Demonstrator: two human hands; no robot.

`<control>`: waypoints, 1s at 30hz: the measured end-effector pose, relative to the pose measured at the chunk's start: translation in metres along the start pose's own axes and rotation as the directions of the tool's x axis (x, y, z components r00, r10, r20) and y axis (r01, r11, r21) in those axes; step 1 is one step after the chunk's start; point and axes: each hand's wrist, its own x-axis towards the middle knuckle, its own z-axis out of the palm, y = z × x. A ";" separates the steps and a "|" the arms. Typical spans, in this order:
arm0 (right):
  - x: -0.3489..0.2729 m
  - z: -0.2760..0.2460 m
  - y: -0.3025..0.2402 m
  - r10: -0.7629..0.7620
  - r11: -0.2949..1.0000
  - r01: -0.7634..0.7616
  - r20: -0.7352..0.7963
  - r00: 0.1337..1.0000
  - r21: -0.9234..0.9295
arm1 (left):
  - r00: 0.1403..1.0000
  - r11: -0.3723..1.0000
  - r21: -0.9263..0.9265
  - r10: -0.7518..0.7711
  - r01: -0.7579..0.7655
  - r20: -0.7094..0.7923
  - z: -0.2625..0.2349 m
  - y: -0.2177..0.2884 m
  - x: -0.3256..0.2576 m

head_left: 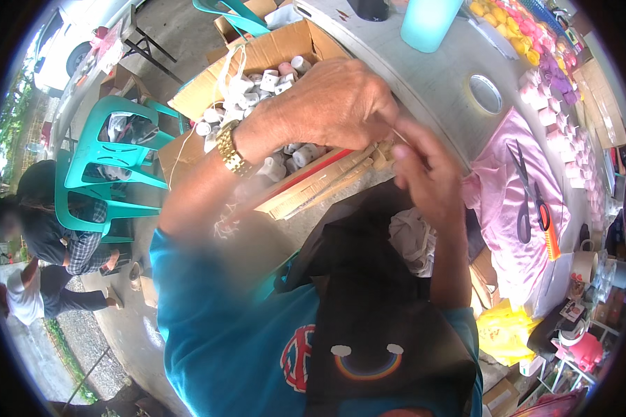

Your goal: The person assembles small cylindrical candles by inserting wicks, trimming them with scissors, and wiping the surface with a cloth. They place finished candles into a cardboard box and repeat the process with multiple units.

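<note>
My left hand (337, 104), with a gold watch (231, 149) on the wrist, is raised in front of me with its fingers pinched together. My right hand (424, 170) meets it from below, fingertips also pinched. Between them runs a thin pale thread (398, 134), too fine to see clearly. Behind the hands stands an open cardboard box (271, 52) full of several small white and pink spools (271, 80). A black apron with a rainbow smile print (368, 326) covers my lap over a teal shirt.
A grey table (438, 83) holds pink cloth (501, 187), black scissors (525, 201), an orange cutter (551, 240), a tape roll (485, 94), a turquoise cup (428, 24) and rows of coloured spools (542, 62). Teal plastic chairs (104, 167) and seated people (42, 236) are on the left.
</note>
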 end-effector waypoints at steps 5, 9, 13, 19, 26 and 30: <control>-0.061 -0.085 -0.005 -0.388 0.806 0.212 -0.224 0.894 -0.552 | 0.996 0.994 0.088 0.056 -0.062 0.063 0.003 -0.002 -0.009; -0.140 -0.149 -0.024 -0.292 0.918 -0.082 -0.800 0.525 -0.389 | 0.997 0.996 0.087 -0.038 0.032 0.066 0.018 -0.033 -0.032; -0.210 -0.180 -0.033 -0.334 0.925 -0.065 -0.883 0.331 -0.375 | 0.990 0.968 0.214 -0.141 0.131 0.029 0.029 -0.074 -0.054; -0.297 -0.207 -0.026 -0.491 0.831 -0.305 -0.871 -0.004 -0.466 | 0.963 0.937 0.234 -0.268 0.259 0.008 0.034 -0.114 -0.082; -0.320 -0.206 -0.040 -0.485 0.137 -0.690 -0.656 0.578 -0.710 | 0.992 0.901 0.423 -0.124 0.098 0.034 0.041 -0.097 -0.072; -0.246 -0.142 -0.060 -0.274 0.710 -0.399 -0.750 0.602 -0.580 | 0.993 0.919 0.379 -0.119 0.111 -0.004 0.035 -0.080 -0.072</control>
